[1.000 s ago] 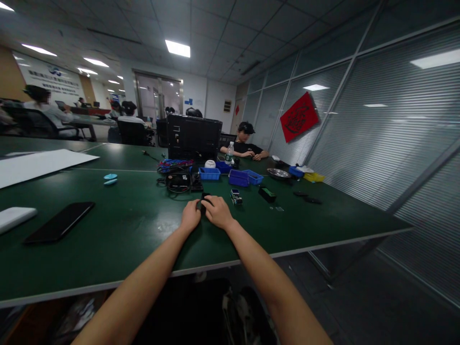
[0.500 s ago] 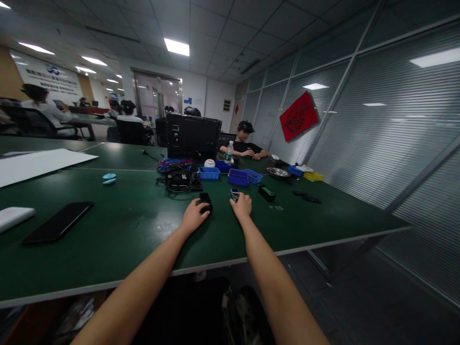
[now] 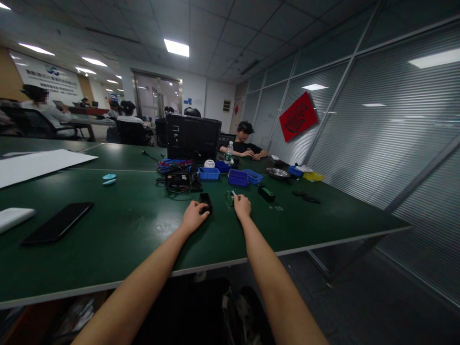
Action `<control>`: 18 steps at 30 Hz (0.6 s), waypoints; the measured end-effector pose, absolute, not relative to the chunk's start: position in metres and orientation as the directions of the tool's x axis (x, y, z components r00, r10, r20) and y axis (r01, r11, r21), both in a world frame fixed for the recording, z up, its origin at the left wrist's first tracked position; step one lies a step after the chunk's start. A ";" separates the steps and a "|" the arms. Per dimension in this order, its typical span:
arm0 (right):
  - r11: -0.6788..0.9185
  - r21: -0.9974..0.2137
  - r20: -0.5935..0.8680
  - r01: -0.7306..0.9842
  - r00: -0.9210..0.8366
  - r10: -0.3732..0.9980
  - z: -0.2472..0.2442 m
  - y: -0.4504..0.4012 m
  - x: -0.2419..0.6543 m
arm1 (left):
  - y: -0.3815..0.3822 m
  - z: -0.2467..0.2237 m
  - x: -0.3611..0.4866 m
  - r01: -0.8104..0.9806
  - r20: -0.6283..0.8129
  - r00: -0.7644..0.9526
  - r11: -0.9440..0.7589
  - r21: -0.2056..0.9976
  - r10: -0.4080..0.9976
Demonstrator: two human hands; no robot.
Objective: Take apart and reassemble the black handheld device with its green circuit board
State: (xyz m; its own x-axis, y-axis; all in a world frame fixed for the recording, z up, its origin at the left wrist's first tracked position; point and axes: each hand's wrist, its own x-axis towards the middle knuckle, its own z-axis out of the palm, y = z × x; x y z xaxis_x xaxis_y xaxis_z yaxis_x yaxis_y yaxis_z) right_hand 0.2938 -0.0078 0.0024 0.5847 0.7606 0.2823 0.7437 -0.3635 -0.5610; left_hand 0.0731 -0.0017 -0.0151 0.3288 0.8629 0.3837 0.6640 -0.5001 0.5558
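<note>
On the green table my left hand point(image 3: 194, 215) is closed round the near end of a small black case point(image 3: 205, 199). To its right, my right hand point(image 3: 242, 205) pinches a small green circuit board point(image 3: 229, 197), which is tilted and shows its green face. The fingertips lie at the board's right edge. A black case with a green board in it point(image 3: 266, 193) rests further right. Near it are a small clear piece point(image 3: 279, 208) and a tiny ring point(image 3: 270, 207).
Blue trays point(image 3: 209, 173), a cable bundle point(image 3: 176, 166), a black adapter point(image 3: 177, 180) and a monitor point(image 3: 193, 137) stand behind. A metal dish point(image 3: 278, 173) is back right. A black phone point(image 3: 59, 223) lies left. Across the table sits a person point(image 3: 246, 143).
The board in my right hand has turned, now showing its green face instead of its end. My right fingers have shifted to its right side. My left hand has hardly moved.
</note>
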 end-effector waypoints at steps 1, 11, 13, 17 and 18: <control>-0.367 -0.562 0.298 0.741 0.595 0.746 0.003 -0.008 0.295 | -0.001 -0.016 0.073 0.664 0.386 0.328 -0.501 0.554 0.862; -0.351 -0.425 0.344 0.834 0.508 0.789 0.000 -0.011 0.285 | 0.000 -0.017 0.072 0.673 0.398 0.328 -0.508 0.538 0.857; -0.338 -0.466 0.325 0.818 0.514 0.794 -0.002 -0.008 0.286 | 0.000 -0.017 0.072 0.675 0.397 0.327 -0.505 0.538 0.858; -0.251 -0.608 0.281 0.754 0.499 0.820 -0.003 -0.004 0.290 | -0.001 -0.015 0.073 0.681 0.388 0.341 -0.510 0.526 0.856; -0.242 -0.625 0.268 0.742 0.495 0.826 -0.002 -0.003 0.291 | -0.002 -0.014 0.073 0.678 0.386 0.349 -0.515 0.524 0.854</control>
